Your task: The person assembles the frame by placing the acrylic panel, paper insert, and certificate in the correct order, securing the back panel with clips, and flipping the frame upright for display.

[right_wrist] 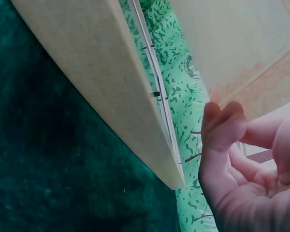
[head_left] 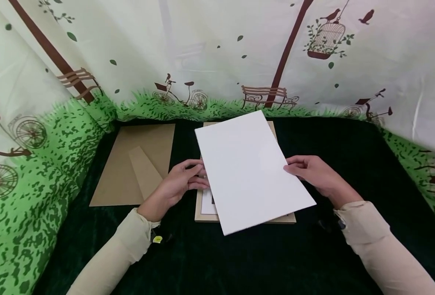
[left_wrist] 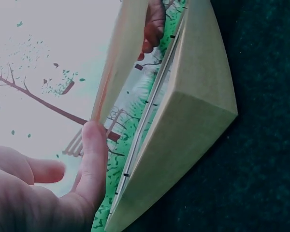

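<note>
A stiff white sheet (head_left: pixel 250 172) is held up at a slant in the head view, its white face towards me. The right wrist view shows its beige underside (right_wrist: pixel 232 43) with reddish lines. My right hand (head_left: pixel 315 172) pinches the right edge between thumb and fingers. At the left edge my left hand (head_left: pixel 182 180) touches it with extended fingers; in the left wrist view one fingertip (left_wrist: pixel 93 130) meets the edge. Below lies a pale wooden picture frame (head_left: pixel 244 221), mostly covered by the sheet. Small dark tabs line the frame's (left_wrist: pixel 193 92) inner side in the wrist views.
Left of the frame, a brown backing board (head_left: pixel 128 155) with a hinged stand (head_left: pixel 143 168) lies on the dark green cloth (head_left: pixel 210 258). A printed curtain (head_left: pixel 217 61) with trees, benches and bicycles surrounds the table at the back and sides.
</note>
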Demonstrator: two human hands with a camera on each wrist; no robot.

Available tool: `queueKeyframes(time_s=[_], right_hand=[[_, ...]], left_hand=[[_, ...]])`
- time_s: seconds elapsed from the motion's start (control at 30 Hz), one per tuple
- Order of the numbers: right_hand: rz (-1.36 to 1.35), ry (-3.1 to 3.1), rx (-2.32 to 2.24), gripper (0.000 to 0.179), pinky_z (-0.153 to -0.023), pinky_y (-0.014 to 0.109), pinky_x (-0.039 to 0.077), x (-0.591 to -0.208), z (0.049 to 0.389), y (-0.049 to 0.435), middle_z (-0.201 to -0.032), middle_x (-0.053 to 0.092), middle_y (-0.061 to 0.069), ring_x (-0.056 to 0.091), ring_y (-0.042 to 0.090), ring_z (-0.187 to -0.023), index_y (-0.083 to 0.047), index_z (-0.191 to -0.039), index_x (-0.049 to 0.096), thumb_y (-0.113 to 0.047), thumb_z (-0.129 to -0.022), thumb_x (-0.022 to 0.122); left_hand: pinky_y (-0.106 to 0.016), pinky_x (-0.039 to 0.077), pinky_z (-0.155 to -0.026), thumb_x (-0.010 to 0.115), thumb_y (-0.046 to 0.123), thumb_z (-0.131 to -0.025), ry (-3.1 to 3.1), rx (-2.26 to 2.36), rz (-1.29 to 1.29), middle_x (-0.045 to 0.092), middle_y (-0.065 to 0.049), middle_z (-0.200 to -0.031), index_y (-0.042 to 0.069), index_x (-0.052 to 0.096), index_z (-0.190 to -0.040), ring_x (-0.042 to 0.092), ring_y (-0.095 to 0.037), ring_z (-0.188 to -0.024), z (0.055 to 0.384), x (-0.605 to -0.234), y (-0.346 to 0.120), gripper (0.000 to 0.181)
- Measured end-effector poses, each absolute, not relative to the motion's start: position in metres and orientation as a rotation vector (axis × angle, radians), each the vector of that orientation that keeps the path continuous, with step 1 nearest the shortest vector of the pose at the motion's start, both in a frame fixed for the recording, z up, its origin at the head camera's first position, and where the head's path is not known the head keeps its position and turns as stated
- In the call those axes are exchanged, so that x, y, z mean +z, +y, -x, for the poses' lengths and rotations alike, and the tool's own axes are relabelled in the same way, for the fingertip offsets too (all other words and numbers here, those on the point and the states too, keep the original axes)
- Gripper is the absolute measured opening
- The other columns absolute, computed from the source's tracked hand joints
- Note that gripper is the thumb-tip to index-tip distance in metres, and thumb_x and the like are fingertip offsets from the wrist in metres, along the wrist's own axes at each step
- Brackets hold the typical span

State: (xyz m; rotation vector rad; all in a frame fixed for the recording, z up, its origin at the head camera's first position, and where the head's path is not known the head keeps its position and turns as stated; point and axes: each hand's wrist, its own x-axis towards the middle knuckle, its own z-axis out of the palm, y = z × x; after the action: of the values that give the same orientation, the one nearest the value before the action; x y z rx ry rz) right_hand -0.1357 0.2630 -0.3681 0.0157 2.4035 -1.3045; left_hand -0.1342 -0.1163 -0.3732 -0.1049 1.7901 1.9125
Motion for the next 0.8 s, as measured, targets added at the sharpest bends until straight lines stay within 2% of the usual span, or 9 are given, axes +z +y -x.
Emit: queueKeyframes(time_s=[0.13, 0.33, 0.47, 0.6, 0.8], right_hand=[[-0.048, 2.393, -1.353, 0.051, -0.085, 0.026, 0.055, -0.372, 0.137, 0.263, -0.118, 0.068, 0.015, 0.067, 0.015, -0.093, 0.0, -0.135, 0.054, -0.037, -0.101, 0.058], [-0.035, 2.348, -1.386, 0.045, -0.088, 0.03, 0.057, -0.378, 0.134, 0.257, -0.107, 0.069, 0.01, 0.067, 0.015, -0.091, 0.003, -0.13, 0.051, -0.032, -0.102, 0.056], [-0.072, 2.343, -1.389, 0.043, -0.088, 0.031, 0.058, -0.378, 0.133, 0.254, -0.109, 0.07, 0.012, 0.068, 0.016, -0.091, 0.004, -0.128, 0.05, -0.03, -0.102, 0.056], [-0.095, 2.341, -1.39, 0.045, -0.084, 0.027, 0.058, -0.376, 0.135, 0.253, -0.113, 0.068, 0.016, 0.067, 0.015, -0.089, 0.005, -0.131, 0.049, -0.029, -0.103, 0.055], [-0.089, 2.31, -1.423, 0.046, -0.076, 0.024, 0.057, -0.374, 0.136, 0.252, -0.104, 0.066, 0.012, 0.063, 0.013, -0.081, 0.005, -0.137, 0.048, -0.025, -0.103, 0.055]], left_hand=[[-0.031, 0.06, -0.081, 0.051, 0.016, -0.104, 1.797, 1.864, 0.053, 0.064, -0.017, -0.123, 0.007, 0.045, -0.142, 0.073, -0.017, -0.085, 0.132, -0.375, -0.115, 0.039], [-0.03, 0.06, -0.082, 0.056, 0.01, -0.101, 1.827, 1.836, 0.047, 0.069, -0.012, -0.112, 0.008, 0.049, -0.141, 0.071, -0.017, -0.085, 0.128, -0.377, -0.115, 0.04], [-0.028, 0.059, -0.083, 0.055, 0.008, -0.102, 1.854, 1.822, 0.048, 0.064, -0.015, -0.125, 0.005, 0.053, -0.14, 0.07, -0.015, -0.088, 0.128, -0.377, -0.114, 0.039], [-0.026, 0.059, -0.084, 0.053, 0.005, -0.102, 1.866, 1.818, 0.056, 0.058, -0.019, -0.137, 0.004, 0.052, -0.141, 0.07, -0.013, -0.091, 0.13, -0.376, -0.113, 0.04], [-0.028, 0.059, -0.086, 0.051, 0.005, -0.102, 1.868, 1.808, 0.052, 0.056, -0.019, -0.139, 0.005, 0.051, -0.143, 0.07, -0.013, -0.092, 0.131, -0.375, -0.116, 0.041]])
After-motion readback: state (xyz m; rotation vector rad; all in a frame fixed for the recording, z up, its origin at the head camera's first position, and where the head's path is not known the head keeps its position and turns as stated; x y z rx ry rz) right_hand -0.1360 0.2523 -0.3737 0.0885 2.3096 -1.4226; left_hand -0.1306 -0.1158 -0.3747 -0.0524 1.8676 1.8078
